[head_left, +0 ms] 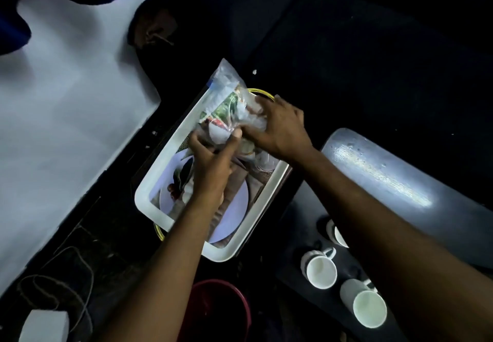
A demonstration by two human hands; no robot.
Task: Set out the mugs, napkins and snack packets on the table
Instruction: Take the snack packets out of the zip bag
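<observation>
At frame centre, clear snack packet (229,107) held over white tray (149,195), gripped from both sides: left hand (210,160) pinching its lower edge, right hand (280,128) clasped over its right side. Lower right, three white mugs (321,268) on dark table (306,288), one half hidden by forearm. Red bucket (221,307) just below tray's near rim.
</observation>
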